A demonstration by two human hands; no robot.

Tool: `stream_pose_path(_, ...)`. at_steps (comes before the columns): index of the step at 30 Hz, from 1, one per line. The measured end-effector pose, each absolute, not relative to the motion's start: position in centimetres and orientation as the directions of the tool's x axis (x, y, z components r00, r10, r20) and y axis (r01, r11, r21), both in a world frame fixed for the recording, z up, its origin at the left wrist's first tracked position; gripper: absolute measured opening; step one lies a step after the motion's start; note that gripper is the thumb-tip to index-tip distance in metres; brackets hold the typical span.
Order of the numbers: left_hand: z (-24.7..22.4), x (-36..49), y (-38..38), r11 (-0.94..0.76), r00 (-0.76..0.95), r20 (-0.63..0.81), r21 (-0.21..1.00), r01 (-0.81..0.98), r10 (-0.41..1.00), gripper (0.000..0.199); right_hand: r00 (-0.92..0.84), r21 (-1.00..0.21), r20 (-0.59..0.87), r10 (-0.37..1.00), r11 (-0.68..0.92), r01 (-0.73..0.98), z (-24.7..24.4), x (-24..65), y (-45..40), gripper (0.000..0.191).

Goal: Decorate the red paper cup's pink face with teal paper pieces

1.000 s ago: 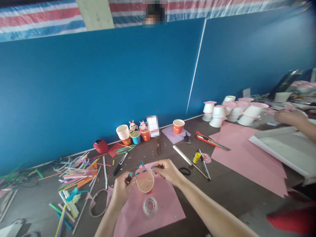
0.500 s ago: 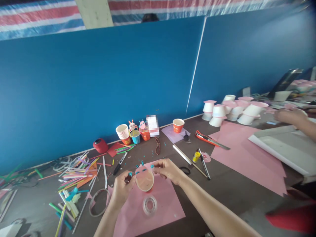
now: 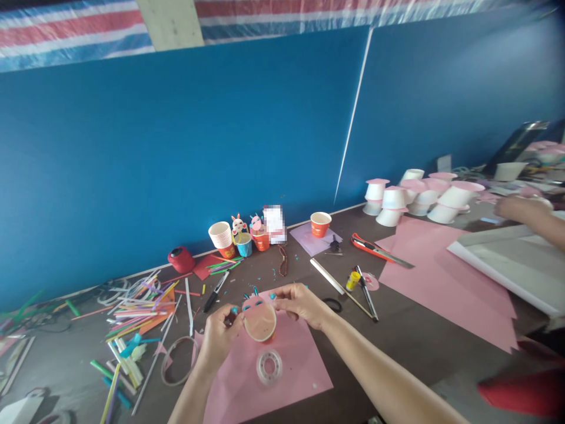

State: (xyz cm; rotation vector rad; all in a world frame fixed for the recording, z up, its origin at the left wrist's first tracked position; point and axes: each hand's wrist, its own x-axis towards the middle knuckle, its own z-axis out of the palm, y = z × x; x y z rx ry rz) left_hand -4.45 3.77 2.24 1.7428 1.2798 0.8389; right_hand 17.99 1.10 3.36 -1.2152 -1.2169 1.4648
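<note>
Before me on a sheet of pink paper stands a paper cup, its wide mouth facing me. A pink paper face with blue ears and blue eye shapes rises at its far rim. My left hand pinches a small blue piece left of the face. On the other side, my right hand pinches another blue piece. How the pieces join the figure cannot be made out. Nearer me lies a clear tape roll.
Loose straws, a tape ring and a black pen lie leftward. Behind are stacked cups and decorated cups. Rightward are a box cutter, a yellow pot and a co-worker's hand beside a white tray.
The view has shifted slightly, so the table things sit a little further right. Both my hands keep their pinch beside the cup. The head above the partition is out of view.
</note>
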Motion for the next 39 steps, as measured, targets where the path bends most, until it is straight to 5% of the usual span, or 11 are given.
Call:
stream_pose_path(8, 2.9, -4.1, 3.7, -0.179, 0.285, 0.051, 0.878, 0.444, 0.957, 0.018, -0.112, -0.987, -0.123, 0.986, -0.111, 0.113, 3.4, 17.6, 1.5, 0.029)
stream_pose_path(14, 2.8, -4.0, 3.7, -0.178, 0.277, 0.060, 0.887, 0.427, 0.959, 0.021, -0.122, -0.961, 0.097, 0.988, 0.124, 0.247, 4.0, 17.2, 1.6, 0.041)
stream_pose_path(21, 3.3, -3.9, 3.7, -0.223, 0.298, 0.080, 0.847, 0.482, 0.951, 0.019, -0.267, -0.821, 0.174, 0.948, 0.289, 0.492, 6.3, 15.4, 3.1, 0.019)
stream_pose_path(24, 3.3, -4.1, 3.7, -0.212, 0.321, 0.067, 0.872, 0.442, 0.945, 0.019, -0.297, -0.800, 0.159, 0.941, 0.299, 0.520, 6.5, 14.8, 3.8, 0.010)
stream_pose_path(31, 2.3, -4.2, 3.6, -0.039, 0.293, -0.040, 0.965, 0.259, 0.955, 0.024, -0.265, -0.837, 0.076, 0.961, 0.206, 0.507, 5.8, 14.5, 4.0, 0.021)
stream_pose_path(39, 3.2, -4.0, 3.7, -0.148, 0.347, 0.029, 0.935, 0.323, 0.938, 0.025, -0.244, -0.883, 0.073, 0.967, 0.177, 0.436, 5.1, 14.3, 3.9, 0.023)
